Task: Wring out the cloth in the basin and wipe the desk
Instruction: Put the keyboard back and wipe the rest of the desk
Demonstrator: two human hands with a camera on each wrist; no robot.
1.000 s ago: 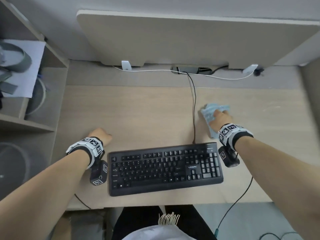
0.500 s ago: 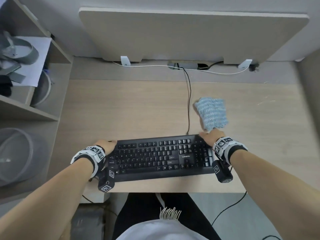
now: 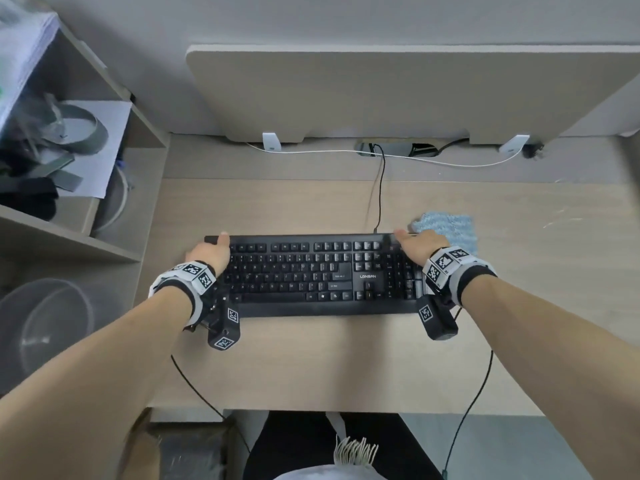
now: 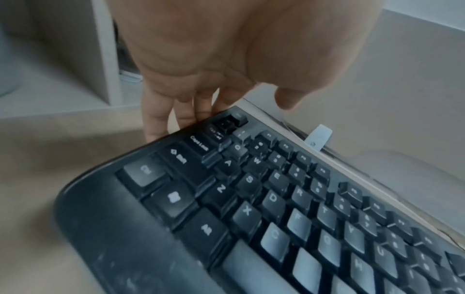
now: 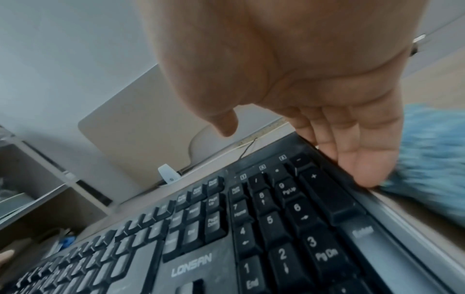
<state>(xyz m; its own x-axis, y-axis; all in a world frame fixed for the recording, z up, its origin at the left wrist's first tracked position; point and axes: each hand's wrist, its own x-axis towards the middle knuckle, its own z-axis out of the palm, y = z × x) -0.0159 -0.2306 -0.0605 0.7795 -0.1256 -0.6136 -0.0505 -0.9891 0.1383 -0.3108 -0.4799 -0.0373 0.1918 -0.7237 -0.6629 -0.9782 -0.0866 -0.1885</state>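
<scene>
The blue cloth (image 3: 450, 225) lies flat on the wooden desk (image 3: 294, 358), just behind the right end of the black keyboard (image 3: 311, 275); no hand is on it. My left hand (image 3: 211, 252) grips the keyboard's left end, fingers (image 4: 156, 123) down its side edge and thumb over the far edge. Its right end is gripped by my right hand (image 3: 420, 245). In the right wrist view the fingers (image 5: 357, 159) wrap the far right corner of the keyboard (image 5: 251, 238), next to the cloth (image 5: 432, 159). The clear basin (image 3: 45, 327) stands low at the left, off the desk.
A shelf unit (image 3: 69, 237) with papers and straps stands on the left. A beige panel (image 3: 398, 95) stands along the back of the desk, and a black cable (image 3: 381, 188) runs from the keyboard to a slot under it. White streaks (image 3: 561, 220) mark the desk's right side.
My right hand let go of the cloth and left it on the desk. Both hands took the keyboard's ends and moved it away from me, up against the cloth.
</scene>
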